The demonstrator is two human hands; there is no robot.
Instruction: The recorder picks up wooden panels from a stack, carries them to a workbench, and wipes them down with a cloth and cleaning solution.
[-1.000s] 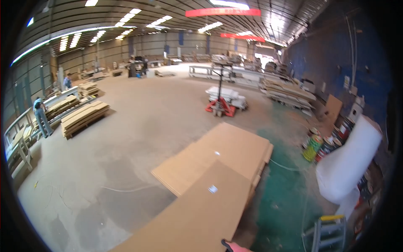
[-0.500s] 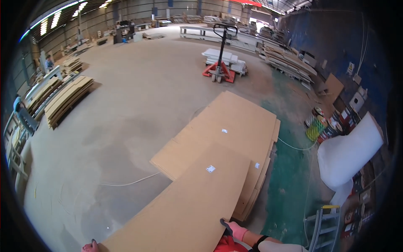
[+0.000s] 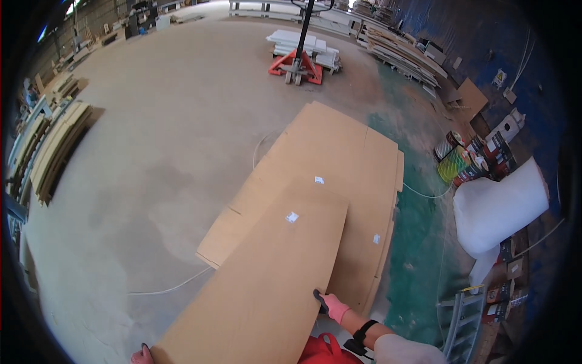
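A long, flat brown cardboard package point(image 3: 260, 279) with a small white label stretches away from me, tilted. My left hand point(image 3: 142, 355), in a pink glove, grips its near left edge; most of that hand is cut off by the picture's lower edge. On the right edge, my right hand point(image 3: 330, 304), in a pink glove with dark fingertips, is closed with the thumb on top. The package's far end overlaps a low stack of similar flat cardboard packages point(image 3: 345, 145) on the floor. Whether it touches the stack there, I cannot tell.
A red pallet truck point(image 3: 297, 67) stands beyond the stack with white panels point(image 3: 303, 42). At right are paint buckets point(image 3: 451, 161), a white foam roll point(image 3: 500, 206) and a grey stepladder point(image 3: 465, 327). Stacked boards point(image 3: 60, 148) lie at left. A thin hose point(image 3: 176, 290) crosses the floor.
My view has tipped downward. The held package has shifted farther over the stack, its label now nearer the stack's label. Both hands keep their hold on its edges.
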